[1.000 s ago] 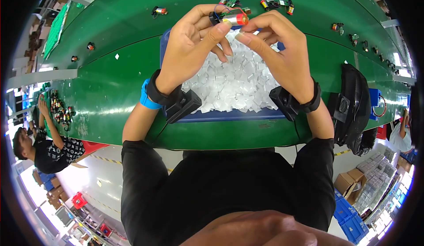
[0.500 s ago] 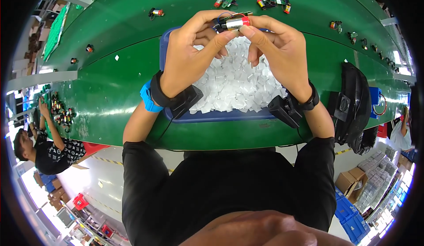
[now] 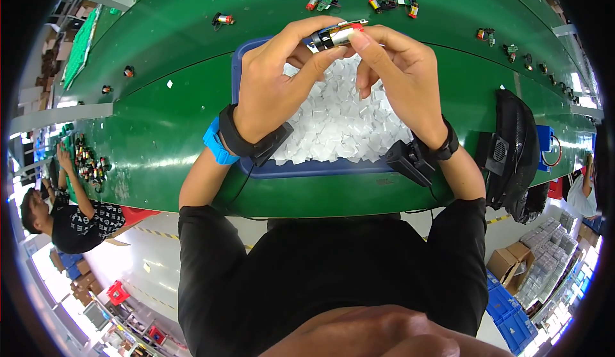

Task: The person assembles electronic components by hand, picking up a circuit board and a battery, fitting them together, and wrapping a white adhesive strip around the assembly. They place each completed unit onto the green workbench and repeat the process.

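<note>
Above a blue bin point(image 3: 333, 169) filled with small white square pieces point(image 3: 346, 123), both my hands hold one small cylindrical battery point(image 3: 341, 35). It has a silver body, a red right end and a black part at its left. A thin circuit board point(image 3: 353, 23) lies along its far side. My left hand point(image 3: 269, 78) pinches the black left end between thumb and fingers. At the red end, the thumb of my right hand point(image 3: 407, 69) presses from the near side, with the index finger behind. The other fingers of both hands are curled.
Several battery-and-board assemblies point(image 3: 223, 19) are spread along the far green strip. To the right lies a black bag point(image 3: 517, 146) beside a blue box point(image 3: 544, 146). At far left, a person's hand point(image 3: 64, 158) is near a pile of assemblies point(image 3: 90, 165). Cables hang from my wrist devices.
The board now sits closer against the battery, and the wire loops seen before are mostly hidden. My right hand has shifted slightly left. Assemblies on the far strip have drifted a little left.
</note>
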Motion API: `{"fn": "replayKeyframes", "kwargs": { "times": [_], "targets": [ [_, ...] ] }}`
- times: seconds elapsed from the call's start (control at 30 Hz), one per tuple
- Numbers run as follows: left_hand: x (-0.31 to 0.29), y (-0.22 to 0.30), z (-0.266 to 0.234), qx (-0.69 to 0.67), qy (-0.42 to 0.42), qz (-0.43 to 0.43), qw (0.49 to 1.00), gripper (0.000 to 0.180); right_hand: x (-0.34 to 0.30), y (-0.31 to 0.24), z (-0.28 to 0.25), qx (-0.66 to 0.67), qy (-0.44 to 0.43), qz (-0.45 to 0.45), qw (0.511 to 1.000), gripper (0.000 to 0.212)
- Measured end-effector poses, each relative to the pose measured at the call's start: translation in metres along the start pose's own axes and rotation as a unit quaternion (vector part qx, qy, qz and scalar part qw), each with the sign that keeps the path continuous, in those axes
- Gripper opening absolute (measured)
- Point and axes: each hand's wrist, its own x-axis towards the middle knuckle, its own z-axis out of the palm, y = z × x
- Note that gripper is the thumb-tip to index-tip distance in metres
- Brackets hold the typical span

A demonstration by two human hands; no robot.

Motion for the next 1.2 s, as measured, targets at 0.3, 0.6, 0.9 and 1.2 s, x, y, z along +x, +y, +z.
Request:
{"fn": "replayKeyframes", "kwargs": {
  "times": [0.3,0.6,0.9,1.2],
  "targets": [
    [0.001,0.002,-0.003,-0.023,-0.014,0.011,1.0,0.032,0.0,-0.001,-0.002,-0.019,-0.011,-0.057,0.998,0.025],
    [0.007,0.011,-0.021,-0.244,-0.098,-0.207,0.942,0.027,0.005,-0.004,-0.019,-0.287,0.01,-0.225,0.931,0.022],
    [0.014,0.009,-0.025,-0.299,-0.207,-0.285,0.887,0.028,0.008,-0.003,-0.018,-0.329,-0.064,-0.345,0.876,0.029],
    [0.01,0.003,-0.026,-0.203,-0.226,-0.24,0.922,0.021,0.008,0.0,-0.02,-0.403,-0.084,-0.388,0.824,0.035]
  ]
}}
